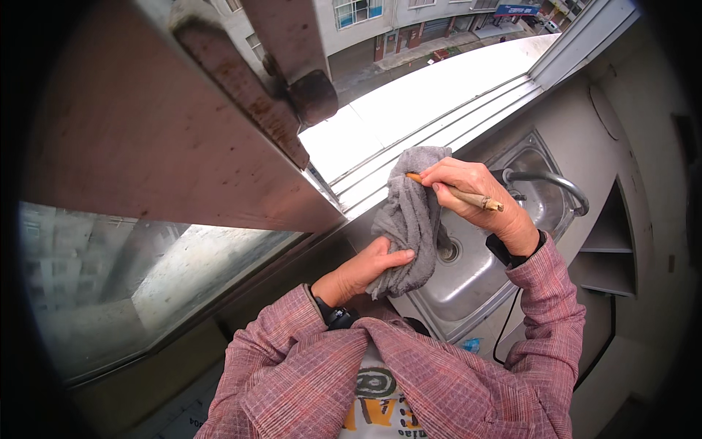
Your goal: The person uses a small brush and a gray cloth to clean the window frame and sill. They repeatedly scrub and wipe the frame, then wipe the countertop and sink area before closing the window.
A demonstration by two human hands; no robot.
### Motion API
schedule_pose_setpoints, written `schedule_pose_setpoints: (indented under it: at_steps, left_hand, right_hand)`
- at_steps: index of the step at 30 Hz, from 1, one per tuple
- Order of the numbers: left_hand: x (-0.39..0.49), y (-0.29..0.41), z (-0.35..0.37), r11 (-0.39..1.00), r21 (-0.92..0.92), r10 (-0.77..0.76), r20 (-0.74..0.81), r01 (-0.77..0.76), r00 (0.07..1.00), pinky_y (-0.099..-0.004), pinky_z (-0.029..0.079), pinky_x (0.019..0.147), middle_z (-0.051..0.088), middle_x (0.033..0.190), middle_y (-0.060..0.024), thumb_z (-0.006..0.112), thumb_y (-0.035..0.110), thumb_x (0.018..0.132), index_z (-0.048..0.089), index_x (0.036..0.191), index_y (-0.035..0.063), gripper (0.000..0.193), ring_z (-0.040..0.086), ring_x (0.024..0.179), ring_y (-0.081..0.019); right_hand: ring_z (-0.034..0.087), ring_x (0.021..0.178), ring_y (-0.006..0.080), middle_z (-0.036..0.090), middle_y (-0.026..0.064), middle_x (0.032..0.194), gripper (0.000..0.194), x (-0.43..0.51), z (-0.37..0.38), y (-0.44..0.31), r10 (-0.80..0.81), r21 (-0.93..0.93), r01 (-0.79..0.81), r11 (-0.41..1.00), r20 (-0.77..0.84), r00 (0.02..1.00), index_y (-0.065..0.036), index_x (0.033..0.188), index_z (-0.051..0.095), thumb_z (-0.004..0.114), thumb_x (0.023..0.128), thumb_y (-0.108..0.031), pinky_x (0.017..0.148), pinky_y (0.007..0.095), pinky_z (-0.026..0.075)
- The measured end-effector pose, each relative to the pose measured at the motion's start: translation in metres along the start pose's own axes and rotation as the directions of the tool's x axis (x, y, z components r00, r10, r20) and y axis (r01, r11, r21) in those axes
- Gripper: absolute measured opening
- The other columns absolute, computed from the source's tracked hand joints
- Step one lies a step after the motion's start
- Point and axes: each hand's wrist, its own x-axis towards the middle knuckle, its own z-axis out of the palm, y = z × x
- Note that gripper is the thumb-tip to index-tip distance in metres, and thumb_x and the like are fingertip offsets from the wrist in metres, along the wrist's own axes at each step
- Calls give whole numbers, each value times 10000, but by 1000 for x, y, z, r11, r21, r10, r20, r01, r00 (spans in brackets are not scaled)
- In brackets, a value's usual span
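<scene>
A grey towelling cloth (411,219) hangs bunched between my two hands, over the left edge of a stainless steel sink. My left hand (375,263) grips its lower part, thumb on top. In my right hand (471,189) is a thin wooden stick (469,198) with a frayed, split near end; its orange-brown other end presses against a fold in the upper cloth. The right fingers also touch the cloth, but whether they pinch it I cannot tell.
Beyond the cloth runs a white window sill track (433,131). A rusty metal bracket (241,93) and a window frame stand at left. The sink (466,274) has a curved faucet (554,178) on the right. Corner shelves (609,269) and a black cable (507,324) lie further right.
</scene>
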Motion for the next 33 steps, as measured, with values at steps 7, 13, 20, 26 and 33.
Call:
schedule_pose_setpoints:
  at_steps: [7, 13, 20, 26, 33]
  left_hand:
    - [58, 0, 15, 1000, -8, 6, 89, -5, 996, -288, 501, 908, 570, 1217, -108, 631, 215, 919, 381, 1363, -53, 575, 596, 1063, -154]
    - [-3, 22, 2, 997, 72, -11, 70, 6, 998, -282, 474, 939, 553, 1268, -105, 653, 242, 908, 359, 1385, -62, 638, 577, 1092, -147]
    - [-63, 9, -28, 952, 214, -222, -3, 217, 975, -261, 475, 908, 620, 1150, -66, 667, 223, 905, 509, 1272, -63, 492, 586, 1044, -123]
    - [9, -1, -14, 992, 124, -16, -11, 17, 1000, -263, 505, 867, 593, 1158, -83, 629, 209, 922, 437, 1313, -60, 512, 595, 1007, -125]
    - [50, 8, 12, 992, 82, 92, 82, -98, 992, -287, 496, 907, 562, 1207, -101, 634, 246, 914, 384, 1348, -52, 584, 575, 1074, -151]
  right_hand:
    - [652, 741, 281, 658, 135, 903, 106, -19, 3, 10, -28, -165, -27, 986, -320, 947, -4, 941, 625, 588, 844, -21, 670, 336, 531]
    - [651, 748, 226, 665, 128, 889, 152, -21, 20, 1, 35, 14, -32, 999, -259, 965, 30, 973, 643, 586, 845, -31, 678, 299, 517]
    - [659, 722, 271, 661, 96, 905, 86, -11, 64, -37, -118, -34, 115, 993, -126, 985, -26, 905, 609, 619, 820, -33, 640, 329, 548]
    - [647, 710, 297, 643, 101, 880, 76, -15, 21, -9, -81, -333, 12, 943, -194, 978, -41, 887, 598, 623, 816, -38, 613, 350, 545]
    - [651, 705, 230, 672, 127, 789, 198, 7, -22, 4, 289, -196, -327, 924, -201, 936, 8, 861, 672, 548, 834, -143, 680, 319, 523]
